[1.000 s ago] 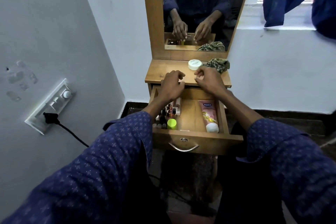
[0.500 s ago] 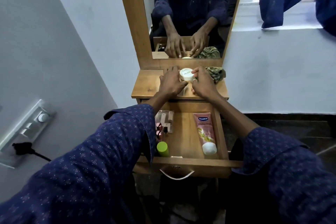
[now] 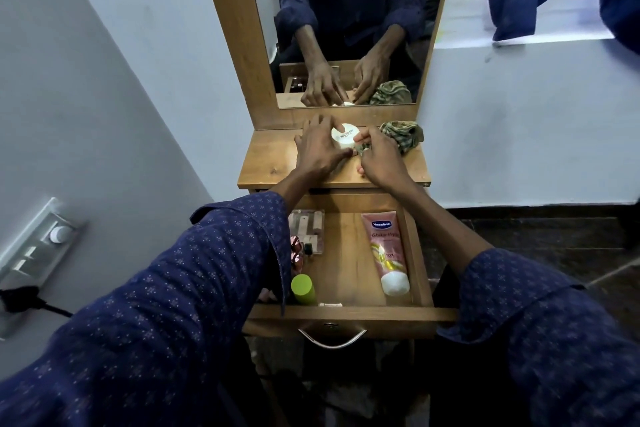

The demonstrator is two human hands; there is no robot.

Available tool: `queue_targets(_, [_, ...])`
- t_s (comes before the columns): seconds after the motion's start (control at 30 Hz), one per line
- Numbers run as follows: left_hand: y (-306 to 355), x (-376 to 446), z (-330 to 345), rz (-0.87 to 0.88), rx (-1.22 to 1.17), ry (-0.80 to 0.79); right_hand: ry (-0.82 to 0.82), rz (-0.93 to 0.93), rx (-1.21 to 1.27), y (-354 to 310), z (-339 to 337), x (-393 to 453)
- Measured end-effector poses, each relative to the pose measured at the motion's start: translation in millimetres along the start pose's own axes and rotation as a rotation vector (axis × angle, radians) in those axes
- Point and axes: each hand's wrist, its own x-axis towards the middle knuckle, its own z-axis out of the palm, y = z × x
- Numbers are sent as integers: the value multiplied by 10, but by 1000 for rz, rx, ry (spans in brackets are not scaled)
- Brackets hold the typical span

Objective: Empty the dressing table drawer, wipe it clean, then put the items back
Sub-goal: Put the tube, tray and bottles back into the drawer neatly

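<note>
Standing behind the person, I see the open wooden drawer (image 3: 346, 314) nearest, pulled out below both wrists and far from emptied: a pink Vaseline lotion tube with a white cap (image 3: 386, 253) lies under the right forearm, a lime-green capped bottle (image 3: 303, 288) and a clear case of small cosmetics (image 3: 306, 230) sit beside the left sleeve. Beyond the drawer, both hands have moved up onto the wooden dressing-table top (image 3: 266, 163); a second ago they hovered at its front edge, above the drawer, with the jar lying beyond their fingertips. The left hand (image 3: 320, 149) now has its fingers spread and lightly curved round the near-left side of a small round white-lidded jar (image 3: 344, 138), touching it. The right hand (image 3: 379, 158) has its fingers curled, pinching something small against the jar's right edge; what it is I cannot make out. Just past the right hand's knuckles lies a crumpled green checked cloth (image 3: 401, 135), and behind it all the wood-framed mirror (image 3: 349, 21) repeats the two hands. My guess is that they are settling removed items on the top, so emptying has barely begun and the cloth waits for the wiping.
</note>
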Motion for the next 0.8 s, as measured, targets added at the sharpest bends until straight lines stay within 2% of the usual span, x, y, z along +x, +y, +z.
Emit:
queue_targets(0.23, [-75,-64,-88,-140,71,-68,-2,-84,-51,-58,-58,-83])
queue_targets(0.4, [-104,-245,-227,-69,13,-67,-56,-250,-210,-162,-51,-175])
queue_targets(0.53, [-96,-483,-395,55,-85,-73,-53,-329,-196,-283,-42,-279])
queue_targets(0.7, [-62,-862,-513,223,-129,-61,-32,-227,-90,-384,-28,-539])
queue_targets(0.8, [-103,-1067,-527,240,-127,-76,-34,-59,141,-384,6,-782])
